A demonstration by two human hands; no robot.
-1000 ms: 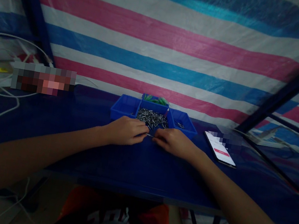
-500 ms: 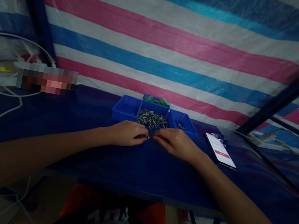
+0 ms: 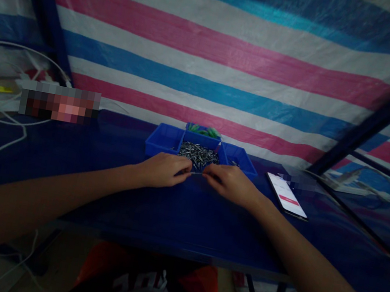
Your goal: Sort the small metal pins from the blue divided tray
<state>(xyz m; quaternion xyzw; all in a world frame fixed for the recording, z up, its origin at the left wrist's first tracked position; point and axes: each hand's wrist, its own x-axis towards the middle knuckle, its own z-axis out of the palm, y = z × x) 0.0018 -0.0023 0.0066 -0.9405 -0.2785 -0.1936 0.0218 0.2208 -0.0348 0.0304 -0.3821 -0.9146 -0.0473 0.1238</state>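
Observation:
A thin metal pin (image 3: 196,173) spans the small gap between my two hands, just above the blue table. My left hand (image 3: 166,169) pinches its left end, and the fingertips of my right hand (image 3: 229,181) close on the right end. Right behind them lies a heap of small metal pins (image 3: 200,155), silver and dark. A blue bin (image 3: 164,140) stands left of the heap, and another blue bin (image 3: 240,160) with a few metal pieces is on the right. The back blue bin (image 3: 202,140) holds green items (image 3: 203,130).
A lit phone (image 3: 286,196) lies on the blue table (image 3: 182,219) to the right. White cables (image 3: 25,136) loop across the left side, near a blurred-out patch. Behind the table hangs a striped tarp (image 3: 209,63) between blue metal posts (image 3: 369,116).
Both hands have shifted slightly up, toward the heap. The pin, earlier just a shiny tip at my left fingers, now stretches across to my right fingertips.

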